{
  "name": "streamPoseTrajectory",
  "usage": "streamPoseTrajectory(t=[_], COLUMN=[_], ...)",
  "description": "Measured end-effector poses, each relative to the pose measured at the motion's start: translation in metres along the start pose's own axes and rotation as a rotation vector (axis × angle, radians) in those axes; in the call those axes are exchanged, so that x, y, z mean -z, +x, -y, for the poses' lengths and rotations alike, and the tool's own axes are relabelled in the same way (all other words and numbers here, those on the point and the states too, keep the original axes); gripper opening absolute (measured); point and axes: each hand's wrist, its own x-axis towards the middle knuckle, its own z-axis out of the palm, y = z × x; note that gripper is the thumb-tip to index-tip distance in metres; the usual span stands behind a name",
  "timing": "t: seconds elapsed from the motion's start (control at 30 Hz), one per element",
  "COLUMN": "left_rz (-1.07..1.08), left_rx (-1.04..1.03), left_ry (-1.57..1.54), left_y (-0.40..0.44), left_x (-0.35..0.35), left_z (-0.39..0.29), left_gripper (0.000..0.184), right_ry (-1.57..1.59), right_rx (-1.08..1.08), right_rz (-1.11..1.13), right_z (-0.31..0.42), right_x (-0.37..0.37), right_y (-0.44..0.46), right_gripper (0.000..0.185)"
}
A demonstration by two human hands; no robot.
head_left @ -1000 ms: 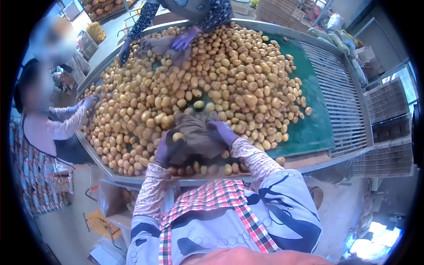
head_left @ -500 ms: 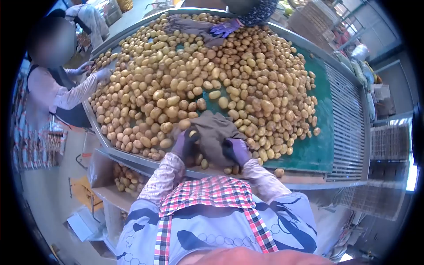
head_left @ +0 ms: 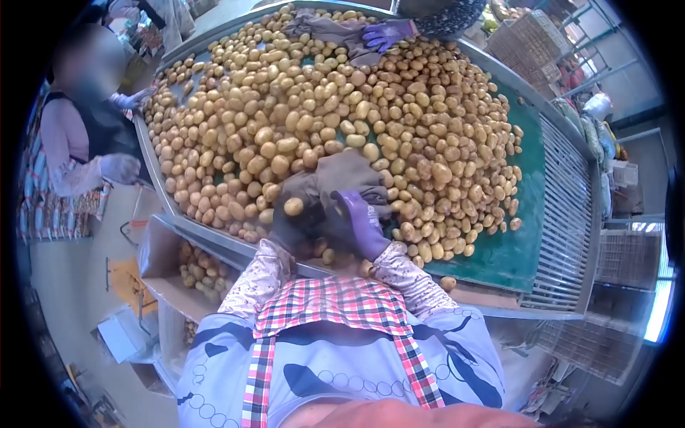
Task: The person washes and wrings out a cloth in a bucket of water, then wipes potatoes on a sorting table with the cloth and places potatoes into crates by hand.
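Observation:
Potatoes (head_left: 300, 107) lie heaped over a green-surfaced sorting table. At its near edge, my left hand (head_left: 287, 227), dark and blurred, appears closed around a single potato (head_left: 293, 207); its fingers are hard to separate from the cloth behind. My right hand (head_left: 362, 222), in a purple glove with a dark palm, grips a bunched grey-brown cloth (head_left: 349, 175). The cloth spreads over the potatoes between and beyond both hands. Its lower folds and my right fingertips are partly hidden.
A co-worker (head_left: 78, 135) stands at the left side. Across the table, another person's purple-gloved hand (head_left: 385, 34) rests near a second cloth (head_left: 328, 30). A slatted grid (head_left: 564, 214) lies right; a cardboard box (head_left: 160, 282) of potatoes sits below left.
My left hand has moved slightly left with a potato; my right hand has shifted left and upward over the cloth. The left co-worker has drawn one hand back from the table.

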Motion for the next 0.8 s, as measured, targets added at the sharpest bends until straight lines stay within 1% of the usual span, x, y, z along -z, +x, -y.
streamPoseTrajectory(t=[0.03, 0.1, 0.13, 0.2, 0.27, 0.3, 0.33, 0.37, 0.4, 0.43, 0.47, 0.53, 0.57, 0.6, 0.63, 0.67, 0.7, 0.77, 0.8], left_rz=[-0.001, 0.0, -0.003, 0.08, 0.073, 0.064, 0.054, 0.043, 0.034, 0.029, 0.022, 0.016, 0.012, 0.051, -0.053, -0.163, -0.16, -0.154, -0.109], left_rx=[-0.013, -0.049, -0.07, 0.019, -0.011, -0.021, -0.033, -0.048, -0.065, -0.085, -0.106, -0.152, -0.187, -0.24, -0.338, -0.432, -0.408, -0.362, -0.363], left_ry=[0.025, 0.073, 0.094, -0.145, -0.176, -0.196, -0.208, -0.226, -0.244, -0.258, -0.269, -0.272, -0.249, -0.172, -0.051, 0.07, 0.066, 0.057, 0.051], left_y=[-0.007, -0.009, -0.014, -0.027, -0.033, -0.038, -0.044, -0.05, -0.058, -0.064, -0.072, -0.084, -0.089, -0.083, -0.1, -0.125, -0.135, -0.155, -0.172], left_x=[-0.013, -0.026, -0.034, -0.042, -0.027, -0.021, -0.016, -0.011, -0.007, -0.004, -0.001, 0.006, 0.016, 0.051, 0.034, -0.002, 0.0, 0.002, 0.0], left_z=[0.003, 0.001, 0.0, -0.001, -0.011, -0.014, -0.016, -0.017, -0.018, -0.021, -0.023, -0.028, -0.03, -0.032, -0.036, -0.039, -0.046, -0.059, -0.061], left_gripper=[0.055, 0.056, 0.057, 0.056, 0.054, 0.053, 0.052, 0.051, 0.05, 0.049, 0.048, 0.046, 0.045, 0.051, 0.051, 0.051, 0.052, 0.054, 0.053], right_ry=[-0.26, -0.025, 0.083, 0.55, 0.223, -0.146, -1.068, -1.181, -1.178, -1.09, -1.486, -1.288, -1.138, -0.985, -0.848, -1.055, -1.261, -1.129, -1.06], right_rx=[0.225, 0.154, 0.2, 0.063, 0.058, 0.23, 0.402, 0.088, -0.165, -0.067, -0.015, -0.113, -0.258, -0.4, 0.026, 0.041, 0.06, -0.041, -0.094], right_rz=[0.055, 0.117, 0.083, -0.001, -0.204, -0.366, -0.489, -0.445, -0.353, -0.428, -0.383, -0.312, -0.244, -0.175, -0.321, -0.27, -0.223, -0.226, -0.225], right_z=[0.022, 0.042, 0.044, 0.036, 0.018, -0.01, -0.022, -0.043, -0.076, -0.118, -0.164, -0.089, -0.074, -0.065, -0.156, -0.143, -0.124, -0.099, -0.084], right_x=[0.002, 0.001, -0.003, 0.0, 0.052, 0.077, 0.113, 0.133, 0.15, 0.155, 0.152, 0.104, 0.081, 0.066, 0.048, 0.023, -0.003, -0.026, -0.034], right_y=[-0.002, -0.003, 0.002, 0.016, 0.055, 0.068, 0.074, 0.075, 0.068, 0.056, 0.045, 0.018, 0.013, 0.011, 0.005, 0.005, 0.001, 0.003, 0.002], right_gripper=[0.024, 0.024, 0.023, 0.015, 0.01, 0.014, 0.029, 0.045, 0.054, 0.06, 0.065, 0.064, 0.063, 0.062, 0.06, 0.06, 0.06, 0.059, 0.058])
